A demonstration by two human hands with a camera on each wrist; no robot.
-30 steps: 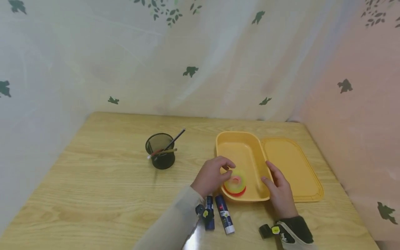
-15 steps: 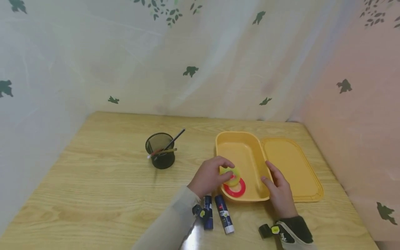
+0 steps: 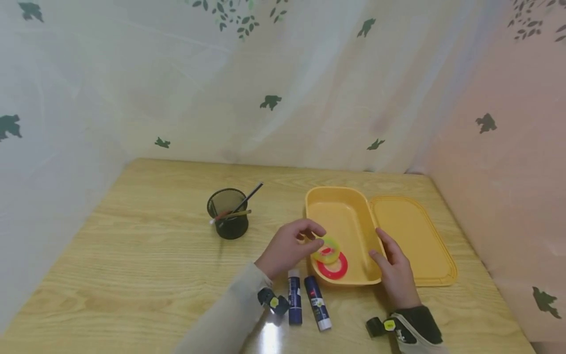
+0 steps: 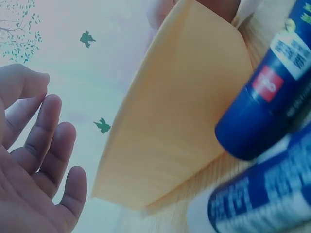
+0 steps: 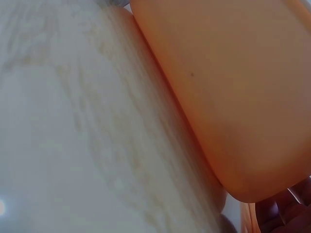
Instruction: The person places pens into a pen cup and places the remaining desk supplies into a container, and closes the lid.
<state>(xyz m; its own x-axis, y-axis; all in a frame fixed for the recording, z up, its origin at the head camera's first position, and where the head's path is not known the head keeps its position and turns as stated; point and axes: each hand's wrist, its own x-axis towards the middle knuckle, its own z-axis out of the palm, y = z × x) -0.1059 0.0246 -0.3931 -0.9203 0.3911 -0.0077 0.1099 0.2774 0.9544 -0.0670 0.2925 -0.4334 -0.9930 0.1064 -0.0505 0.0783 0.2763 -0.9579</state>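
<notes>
A yellow plastic box (image 3: 342,206) stands without its lid on the table. Inside it, at the near left corner, a translucent yellow ring (image 3: 334,244) partly overlaps a red ring (image 3: 338,273). My left hand (image 3: 287,246) hovers over the box's left rim beside the yellow ring. Its fingers are loosely bent, and the left wrist view shows nothing between them. With its thumb inside and fingers outside, my right hand (image 3: 395,275) holds the box's right wall. Two blue glue sticks, a left one (image 3: 295,300) and a right one (image 3: 317,302), lie in front of the box.
The yellow lid (image 3: 411,241) lies flat against the box's right side. To the left stands a black mesh pen holder (image 3: 232,228) with several pens or pencils in it. Patterned curtains (image 3: 199,98) enclose the back and sides of the wooden table (image 3: 146,255).
The yellow ring has shifted left off the red ring, uncovering more of it. My left hand has drawn back slightly to the left. The right hand has stayed on the box.
</notes>
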